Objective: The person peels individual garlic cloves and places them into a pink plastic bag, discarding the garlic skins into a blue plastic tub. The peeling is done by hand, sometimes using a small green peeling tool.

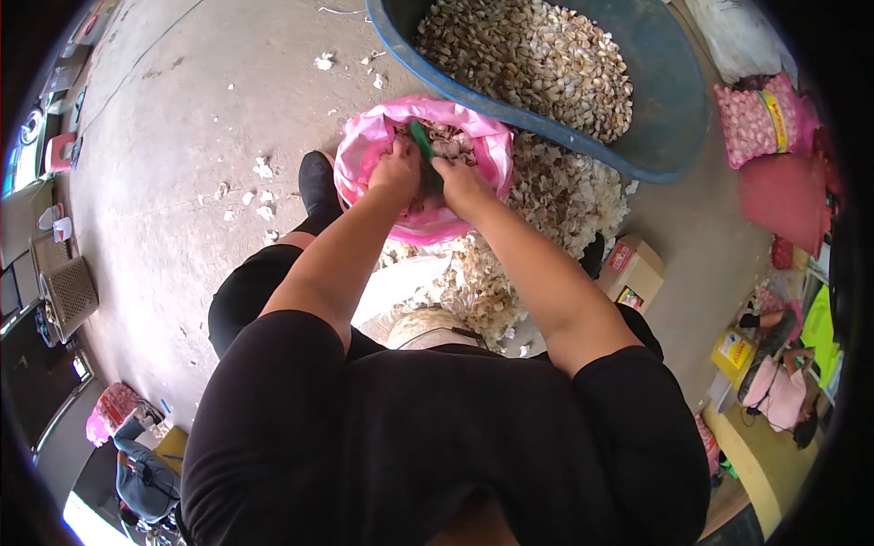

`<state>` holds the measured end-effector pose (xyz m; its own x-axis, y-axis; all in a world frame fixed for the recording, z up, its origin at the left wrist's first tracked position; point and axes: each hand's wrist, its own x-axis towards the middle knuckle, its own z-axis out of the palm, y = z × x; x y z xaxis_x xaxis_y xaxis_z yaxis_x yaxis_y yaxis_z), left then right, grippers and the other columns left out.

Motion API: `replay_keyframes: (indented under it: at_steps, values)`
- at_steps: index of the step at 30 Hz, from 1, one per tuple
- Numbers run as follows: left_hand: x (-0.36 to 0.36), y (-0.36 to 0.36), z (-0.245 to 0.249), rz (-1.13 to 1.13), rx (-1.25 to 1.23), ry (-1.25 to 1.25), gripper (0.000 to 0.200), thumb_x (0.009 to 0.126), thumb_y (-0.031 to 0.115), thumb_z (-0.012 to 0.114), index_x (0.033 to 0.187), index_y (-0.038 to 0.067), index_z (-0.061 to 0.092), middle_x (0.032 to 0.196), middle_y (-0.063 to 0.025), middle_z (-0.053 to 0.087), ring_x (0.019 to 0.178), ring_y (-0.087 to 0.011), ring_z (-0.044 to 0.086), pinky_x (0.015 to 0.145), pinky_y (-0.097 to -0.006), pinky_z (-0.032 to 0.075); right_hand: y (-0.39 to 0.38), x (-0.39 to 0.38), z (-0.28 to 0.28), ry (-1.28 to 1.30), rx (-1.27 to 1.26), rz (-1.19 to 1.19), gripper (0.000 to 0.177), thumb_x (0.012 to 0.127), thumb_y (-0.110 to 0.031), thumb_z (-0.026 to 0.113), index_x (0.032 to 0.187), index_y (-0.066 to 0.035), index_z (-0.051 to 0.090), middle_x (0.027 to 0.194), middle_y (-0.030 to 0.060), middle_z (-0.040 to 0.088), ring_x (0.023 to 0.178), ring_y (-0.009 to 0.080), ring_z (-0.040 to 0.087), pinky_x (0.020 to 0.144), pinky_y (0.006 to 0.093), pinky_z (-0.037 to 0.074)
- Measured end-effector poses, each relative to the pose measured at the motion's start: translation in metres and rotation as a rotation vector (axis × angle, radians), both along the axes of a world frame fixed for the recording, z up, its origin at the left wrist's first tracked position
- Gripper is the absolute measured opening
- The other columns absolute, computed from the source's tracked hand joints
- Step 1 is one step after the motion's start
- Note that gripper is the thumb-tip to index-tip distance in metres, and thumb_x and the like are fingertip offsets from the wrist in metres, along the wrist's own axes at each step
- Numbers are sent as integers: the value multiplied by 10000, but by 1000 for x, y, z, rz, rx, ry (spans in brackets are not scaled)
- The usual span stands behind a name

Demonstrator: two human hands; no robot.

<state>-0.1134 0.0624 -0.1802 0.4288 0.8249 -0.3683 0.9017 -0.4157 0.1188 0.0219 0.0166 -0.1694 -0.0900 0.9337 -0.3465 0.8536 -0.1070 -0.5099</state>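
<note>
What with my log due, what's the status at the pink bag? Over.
Left hand, right hand inside open pink bag; right seems to touch green object. Pieces partly visible inside. Blue tub close beyond, peelings around; nothing visibly blocking.

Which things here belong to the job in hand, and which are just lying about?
Probably in the job:
pink plastic sack, left hand and right hand inside
green tool at the right hand
blue tub of garlic cloves

Apparently just lying about:
papery skins on the floor
cardboard box
brown plastic crate

Wide head-worn view, steeply down toward the pink bag (pixel 497 156)
</note>
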Motion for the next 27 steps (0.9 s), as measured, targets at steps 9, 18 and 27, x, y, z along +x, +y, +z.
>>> replay_keyframes:
  at_steps: [9,18,27]
  values:
    - [-21,56,24,-124,-210,-51,263,706,79,517,952,111,605,862,-149,607,808,-270,595,706,-347,477,14,51,14,881,-281,-432,206,767,0,457,930,0,582,840,52,600,727,124,556,613,274,468]
    - [-56,76,57,387,-537,-679,235,752,154,583,954,37,604,743,-98,618,641,-165,583,592,-279,470,-17,74,69,1274,-576,-586,264,787,-10,447,1046,-16,502,844,59,569,678,135,545,616,273,479]
    - [-37,55,79,264,-440,-638,218,775,114,547,961,3,573,779,-86,597,659,-129,565,594,-254,471,-39,88,104,1333,-567,-687,204,782,12,390,961,-14,484,777,58,532,634,137,518,549,258,437]
